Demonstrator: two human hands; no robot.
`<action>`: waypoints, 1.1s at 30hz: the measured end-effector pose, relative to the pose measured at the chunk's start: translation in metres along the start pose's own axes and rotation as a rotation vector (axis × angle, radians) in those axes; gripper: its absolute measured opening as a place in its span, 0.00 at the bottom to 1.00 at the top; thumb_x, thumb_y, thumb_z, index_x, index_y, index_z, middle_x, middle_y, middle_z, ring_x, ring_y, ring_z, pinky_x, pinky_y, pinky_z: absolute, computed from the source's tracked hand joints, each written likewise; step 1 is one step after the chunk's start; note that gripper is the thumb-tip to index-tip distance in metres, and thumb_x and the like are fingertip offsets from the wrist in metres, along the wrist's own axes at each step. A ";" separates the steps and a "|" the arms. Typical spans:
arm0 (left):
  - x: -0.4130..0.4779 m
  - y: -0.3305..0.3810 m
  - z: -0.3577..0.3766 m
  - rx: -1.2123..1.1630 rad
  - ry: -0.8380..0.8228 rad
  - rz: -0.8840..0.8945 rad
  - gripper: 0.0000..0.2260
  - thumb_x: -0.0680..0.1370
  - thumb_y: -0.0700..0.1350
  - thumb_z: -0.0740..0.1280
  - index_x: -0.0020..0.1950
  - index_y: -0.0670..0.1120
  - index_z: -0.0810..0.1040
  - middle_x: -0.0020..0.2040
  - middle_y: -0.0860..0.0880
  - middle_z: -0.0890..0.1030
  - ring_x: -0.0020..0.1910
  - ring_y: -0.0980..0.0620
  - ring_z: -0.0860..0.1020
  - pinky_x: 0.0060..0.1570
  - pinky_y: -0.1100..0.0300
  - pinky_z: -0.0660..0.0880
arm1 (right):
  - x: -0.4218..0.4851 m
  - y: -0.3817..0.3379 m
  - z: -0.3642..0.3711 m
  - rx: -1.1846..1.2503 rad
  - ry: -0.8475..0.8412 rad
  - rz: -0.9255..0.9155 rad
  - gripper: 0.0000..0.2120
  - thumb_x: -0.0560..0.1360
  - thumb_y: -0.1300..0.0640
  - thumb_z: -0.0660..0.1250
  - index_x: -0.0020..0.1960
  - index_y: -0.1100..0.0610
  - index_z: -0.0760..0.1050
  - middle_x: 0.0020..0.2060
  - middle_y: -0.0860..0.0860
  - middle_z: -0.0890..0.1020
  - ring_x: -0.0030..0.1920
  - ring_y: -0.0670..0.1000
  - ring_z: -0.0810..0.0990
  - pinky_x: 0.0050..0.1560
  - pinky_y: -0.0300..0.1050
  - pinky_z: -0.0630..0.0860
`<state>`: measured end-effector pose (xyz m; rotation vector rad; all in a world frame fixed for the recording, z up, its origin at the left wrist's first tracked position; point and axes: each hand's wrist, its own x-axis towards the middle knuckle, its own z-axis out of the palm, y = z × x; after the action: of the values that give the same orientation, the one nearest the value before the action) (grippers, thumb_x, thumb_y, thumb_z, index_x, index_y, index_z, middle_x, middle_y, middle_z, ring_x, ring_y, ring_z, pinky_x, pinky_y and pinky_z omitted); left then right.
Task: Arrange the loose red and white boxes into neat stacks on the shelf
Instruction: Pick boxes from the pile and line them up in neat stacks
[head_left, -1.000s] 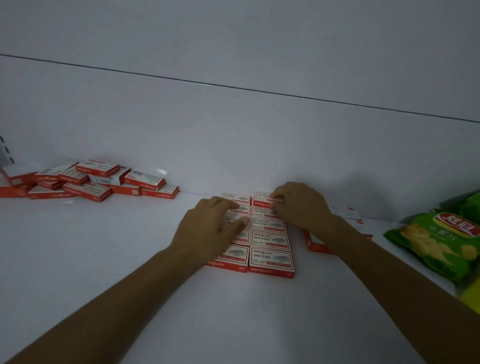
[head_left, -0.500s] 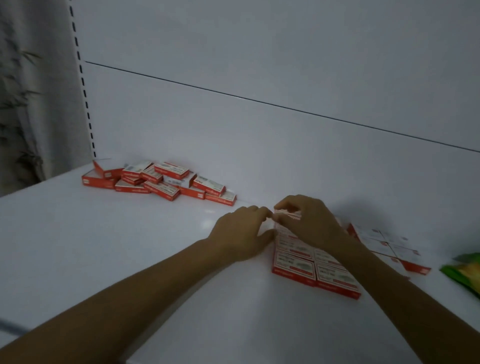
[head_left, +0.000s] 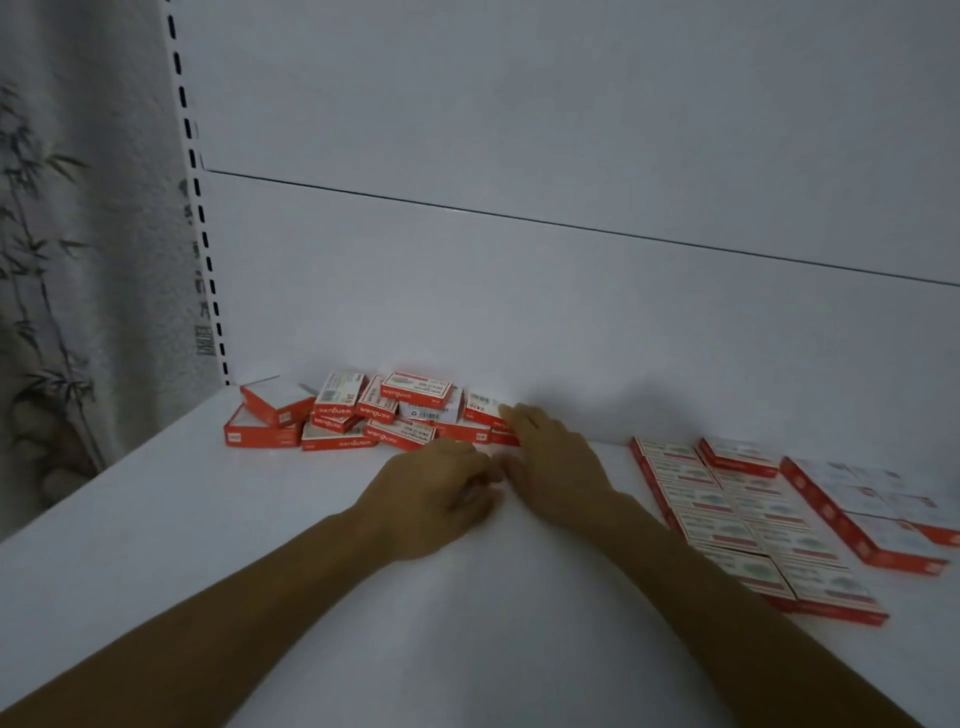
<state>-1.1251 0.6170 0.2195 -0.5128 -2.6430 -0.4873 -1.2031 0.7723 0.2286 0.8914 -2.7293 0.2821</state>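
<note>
**Hands.** Right hand (head_left: 556, 462), centre of the frame: fingers stretched flat and forward, fingertips (head_left: 511, 415) touching the right-hand end of the loose pile, gripping nothing. Left hand (head_left: 441, 499), just beside it and lower left of it: resting low over the shelf, fingers loosely curled, nothing showing in them, outline blurred.

**Loose pile (head_left: 374, 415).** Red and white boxes heaped at odd angles against the back panel (head_left: 519, 312), upper left of the hands. Some lie flat, some lean on others. Within reach of the right hand, a little apart from the left.

**Sorted boxes.** A double row (head_left: 753, 519) lies flat and edge to edge at right of frame, well apart from both hands. One box (head_left: 740, 457) sits on its far end, apparently the start of a second layer. A further group (head_left: 872, 509) lies beside it at the far right edge.

**Progress, as judged.** Part done: two tidy groups laid down, while the whole heap at left waits. Next step looks like drawing boxes from that heap.

**Surroundings.** White shelf (head_left: 260, 545); slotted upright (head_left: 202, 234); bamboo-patterned curtain (head_left: 52, 260), far left.
</note>
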 end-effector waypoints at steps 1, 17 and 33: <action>0.000 0.000 0.000 -0.053 0.050 -0.016 0.12 0.76 0.56 0.61 0.54 0.54 0.79 0.45 0.57 0.80 0.41 0.61 0.75 0.39 0.67 0.72 | -0.001 0.000 0.005 0.009 0.027 0.023 0.26 0.78 0.47 0.57 0.73 0.53 0.57 0.70 0.52 0.65 0.66 0.54 0.68 0.63 0.49 0.65; 0.008 -0.015 -0.001 -0.277 0.348 -0.141 0.20 0.73 0.56 0.68 0.62 0.50 0.73 0.46 0.58 0.74 0.40 0.62 0.73 0.40 0.68 0.70 | -0.007 -0.001 -0.023 0.047 0.201 0.031 0.06 0.75 0.54 0.65 0.51 0.51 0.77 0.41 0.46 0.81 0.40 0.48 0.79 0.43 0.43 0.73; 0.002 0.010 -0.004 -0.187 0.366 0.123 0.27 0.70 0.60 0.66 0.66 0.50 0.68 0.60 0.50 0.76 0.55 0.61 0.71 0.52 0.74 0.64 | -0.062 -0.009 -0.058 1.019 0.050 0.216 0.11 0.77 0.60 0.62 0.48 0.46 0.80 0.41 0.48 0.84 0.44 0.50 0.81 0.45 0.44 0.79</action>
<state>-1.1213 0.6242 0.2259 -0.5765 -2.2159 -0.7187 -1.1390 0.8147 0.2655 0.7311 -2.5391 1.7924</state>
